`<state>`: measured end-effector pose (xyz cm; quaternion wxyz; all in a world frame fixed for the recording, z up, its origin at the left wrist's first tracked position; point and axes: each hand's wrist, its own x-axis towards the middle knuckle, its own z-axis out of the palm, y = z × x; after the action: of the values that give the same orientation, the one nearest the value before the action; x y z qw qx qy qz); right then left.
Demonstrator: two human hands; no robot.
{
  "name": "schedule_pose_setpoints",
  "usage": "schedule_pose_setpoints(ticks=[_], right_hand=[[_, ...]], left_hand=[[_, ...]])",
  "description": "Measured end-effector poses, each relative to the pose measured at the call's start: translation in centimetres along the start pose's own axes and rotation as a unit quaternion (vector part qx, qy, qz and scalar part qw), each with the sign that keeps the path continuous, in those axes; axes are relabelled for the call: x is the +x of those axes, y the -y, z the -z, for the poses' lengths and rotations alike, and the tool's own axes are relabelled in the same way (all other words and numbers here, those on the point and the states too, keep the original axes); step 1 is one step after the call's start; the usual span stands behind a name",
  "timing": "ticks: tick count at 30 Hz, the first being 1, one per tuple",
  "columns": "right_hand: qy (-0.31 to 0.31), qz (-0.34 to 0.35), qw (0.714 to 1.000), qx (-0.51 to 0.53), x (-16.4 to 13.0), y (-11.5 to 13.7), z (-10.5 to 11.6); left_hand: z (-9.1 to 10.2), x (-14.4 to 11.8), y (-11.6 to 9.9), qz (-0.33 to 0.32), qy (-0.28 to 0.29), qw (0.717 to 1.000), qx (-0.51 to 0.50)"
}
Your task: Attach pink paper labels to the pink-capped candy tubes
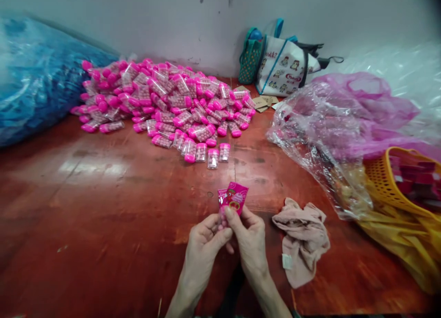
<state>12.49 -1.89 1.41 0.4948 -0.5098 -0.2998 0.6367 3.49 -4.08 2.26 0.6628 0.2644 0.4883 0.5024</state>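
Note:
My left hand (202,249) is closed round a small clear candy bottle (222,222) with pink balls inside, partly hidden by the fingers. Between the thumb and fingers of my right hand (252,244) is a pink printed label (237,194) with a strawberry and ice-cream picture. The label touches the upper part of the bottle, and both hands meet above the front middle of the table. Beyond them lies a big heap of similar candy bottles (179,97) with bright pink caps. Several bottles stand at its front edge, among them one nearest bottle (212,159).
A crumpled beige cloth (305,240) lies right of my hands on the red-brown table (103,226). Farther right, a yellow basket (379,175) holds dark pink pieces beside clear and pink plastic bags (330,111). A blue sack (41,74) bulges at left; a white bag (282,67) stands behind.

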Motion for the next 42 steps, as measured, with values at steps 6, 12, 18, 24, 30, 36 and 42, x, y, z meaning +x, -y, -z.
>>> schedule_pose_setpoints(ticks=[6,12,18,24,30,36,42], right_hand=[[0.042,-0.025,0.999,-0.001,-0.1,0.3,0.7],[0.013,-0.031,0.999,0.025,0.0,-0.4,0.0],[0.033,-0.020,0.997,-0.063,-0.7,-0.7,-0.9],[0.181,0.036,0.956,-0.229,0.0,2.2,0.2],[0.211,0.069,0.945,-0.241,0.0,1.0,0.6],[0.173,0.214,0.888,-0.367,0.3,-0.1,0.8],[0.158,0.254,0.873,-0.385,0.4,-0.4,0.5]], left_hand=[[0.0,0.3,-0.6,0.016,-0.001,1.000,-0.012],[-0.2,0.3,-0.8,-0.011,-0.015,1.000,-0.018],[0.6,0.2,-0.7,0.012,-0.018,0.990,-0.136],[1.6,0.7,-0.5,0.107,-0.049,0.963,-0.242],[1.3,1.4,-0.6,0.099,-0.053,0.954,-0.279],[1.0,0.8,-0.1,0.075,-0.110,0.956,-0.262],[0.5,1.0,0.2,0.070,-0.110,0.952,-0.276]])
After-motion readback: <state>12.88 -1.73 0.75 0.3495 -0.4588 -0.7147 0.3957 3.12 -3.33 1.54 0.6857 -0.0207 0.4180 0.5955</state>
